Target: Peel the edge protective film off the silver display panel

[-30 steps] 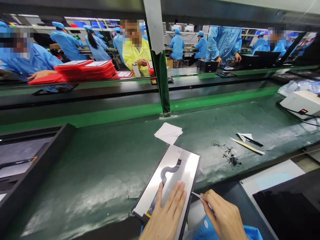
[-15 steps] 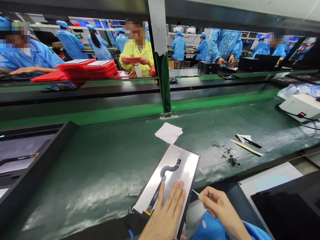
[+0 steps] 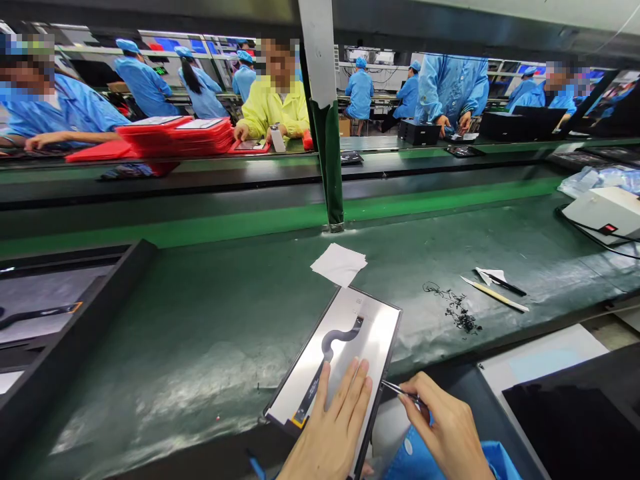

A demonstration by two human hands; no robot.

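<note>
A silvery display panel (image 3: 350, 333) with a black flex cable (image 3: 335, 340) lies tilted on the green bench mat (image 3: 200, 333). My left hand (image 3: 335, 427) rests flat on the panel's near end, fingers stretched out together. My right hand (image 3: 447, 427) is pinched on thin metal tweezers (image 3: 397, 389), whose tip touches the panel's right edge beside my left fingers.
A white paper sheet (image 3: 339, 264) lies beyond the panel. Black debris (image 3: 457, 310), a pale stick (image 3: 495, 295) and a black pen-like tool (image 3: 505, 283) lie right. A black tray (image 3: 75, 313) stands left, a white box (image 3: 603, 207) far right. Other people work across the conveyor (image 3: 200, 180).
My right hand moved slightly back towards me and then forward again, bringing the tweezers' tip to the panel's right edge. The left hand stays flat on the panel.
</note>
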